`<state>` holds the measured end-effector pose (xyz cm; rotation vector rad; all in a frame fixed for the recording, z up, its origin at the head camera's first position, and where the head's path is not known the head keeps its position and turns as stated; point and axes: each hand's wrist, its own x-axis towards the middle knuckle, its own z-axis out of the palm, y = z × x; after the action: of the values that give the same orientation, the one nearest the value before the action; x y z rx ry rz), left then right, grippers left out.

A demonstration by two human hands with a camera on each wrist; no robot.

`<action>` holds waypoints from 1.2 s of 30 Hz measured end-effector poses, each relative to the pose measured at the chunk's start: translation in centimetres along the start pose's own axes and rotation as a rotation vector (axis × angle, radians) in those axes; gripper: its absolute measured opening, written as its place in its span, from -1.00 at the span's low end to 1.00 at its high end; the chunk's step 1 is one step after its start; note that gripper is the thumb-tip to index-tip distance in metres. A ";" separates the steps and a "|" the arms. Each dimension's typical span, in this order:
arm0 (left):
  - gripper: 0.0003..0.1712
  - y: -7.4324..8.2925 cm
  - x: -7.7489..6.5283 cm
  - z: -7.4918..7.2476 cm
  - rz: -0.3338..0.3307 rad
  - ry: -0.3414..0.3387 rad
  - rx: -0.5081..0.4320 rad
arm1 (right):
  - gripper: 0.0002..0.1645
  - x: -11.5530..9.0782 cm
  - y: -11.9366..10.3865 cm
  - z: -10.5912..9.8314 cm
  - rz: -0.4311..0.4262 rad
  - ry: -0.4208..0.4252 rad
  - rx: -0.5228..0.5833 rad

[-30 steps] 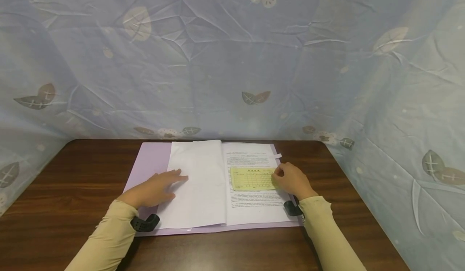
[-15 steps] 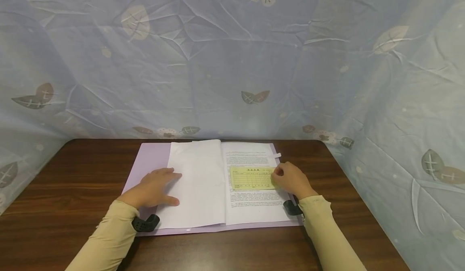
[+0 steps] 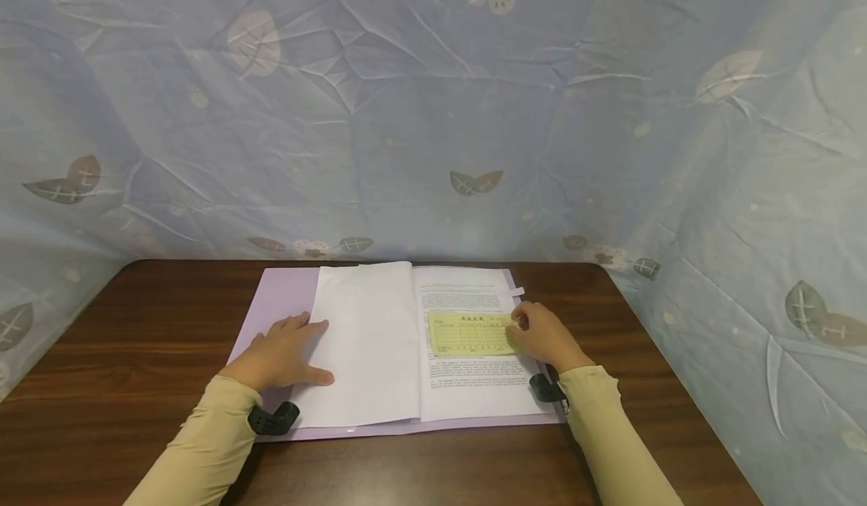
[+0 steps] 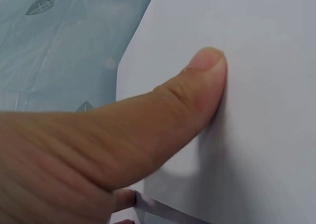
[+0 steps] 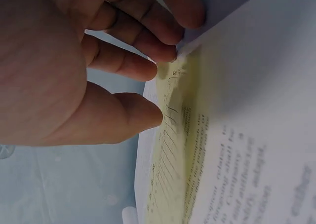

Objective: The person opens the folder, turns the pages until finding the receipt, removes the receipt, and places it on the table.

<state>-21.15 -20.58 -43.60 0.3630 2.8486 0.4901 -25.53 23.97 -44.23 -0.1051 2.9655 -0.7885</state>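
A purple folder [image 3: 287,295] lies spread on the table with white pages in it. My left hand [image 3: 281,355] rests at the left edge of the blank page [image 3: 369,340], fingers spread; in the left wrist view its thumb [image 4: 197,81] lies over white paper. On the printed right-hand page [image 3: 474,404] lies a yellow slip [image 3: 467,334] with a ruled grid. My right hand [image 3: 547,336] is at the slip's right end. In the right wrist view its thumb and forefinger stand apart, with the tips at the slip [image 5: 170,150].
A small white tab [image 3: 518,291] sticks out from the right page's edge. Dark brown wooden table [image 3: 135,355] surrounds the folder. A patterned pale blue cloth [image 3: 379,129] hangs behind and at the sides.
My left hand has drawn back slightly to the left over the blank page, its thumb spreading. My right thumb and forefinger have parted at the slip, which stays in place.
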 end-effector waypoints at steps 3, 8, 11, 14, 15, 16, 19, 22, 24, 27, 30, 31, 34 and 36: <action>0.25 0.1 0.0 0.1 -0.002 -0.004 0.003 | -0.52 0.2 0.6 0.1 0.005 -0.004 0.035; 0.26 0.3 0.0 0.3 -0.004 -0.011 0.007 | -0.37 0.7 1.2 -0.5 0.029 -0.033 0.054; 0.26 0.3 0.0 0.4 -0.010 -0.014 0.005 | -0.38 1.2 1.4 -0.8 0.027 -0.061 0.040; 0.26 0.4 -0.1 0.4 -0.012 -0.012 0.003 | -0.58 1.9 1.6 -1.0 0.009 -0.071 0.034; 0.26 0.4 -0.1 0.4 -0.012 -0.011 0.001 | -0.67 2.1 1.7 -1.1 0.006 -0.071 0.039; 0.26 0.4 -0.2 0.4 -0.011 -0.010 0.000 | -0.75 2.2 1.9 -1.1 0.001 -0.070 0.047; 0.25 0.4 -0.2 0.5 -0.006 -0.008 -0.002 | -0.88 2.6 2.4 -1.4 -0.010 -0.067 0.066; 0.25 0.5 -0.3 0.4 -0.006 -0.006 0.003 | -0.90 2.8 2.9 -1.7 -0.032 -0.060 0.076; 0.24 0.6 -0.2 0.3 -0.006 -0.005 0.004 | -0.88 2.9 3.1 -1.9 -0.044 -0.052 0.074; 0.24 0.7 -0.2 0.1 -0.005 -0.003 0.006 | -0.85 3.0 3.4 -2.3 -0.052 -0.028 0.085; 0.24 0.7 -0.2 0.0 -0.006 -0.001 0.005 | -0.85 3.0 3.5 -2.8 -0.095 0.035 0.107; 0.23 0.7 -0.2 -0.1 -0.007 0.001 0.003 | -0.86 3.1 3.6 -2.9 -0.117 0.065 0.115; 0.22 0.6 -0.2 -0.1 -0.006 0.002 0.002 | -0.87 3.2 3.5 -3.4 -0.186 0.153 0.136; 0.22 0.6 -0.2 -0.2 -0.007 0.002 0.000 | -0.87 3.3 3.5 -3.8 -0.217 0.189 0.150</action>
<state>-20.86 -20.19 -43.22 0.3532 2.8508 0.4900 -29.26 28.63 -42.88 -0.3690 3.0923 -1.1023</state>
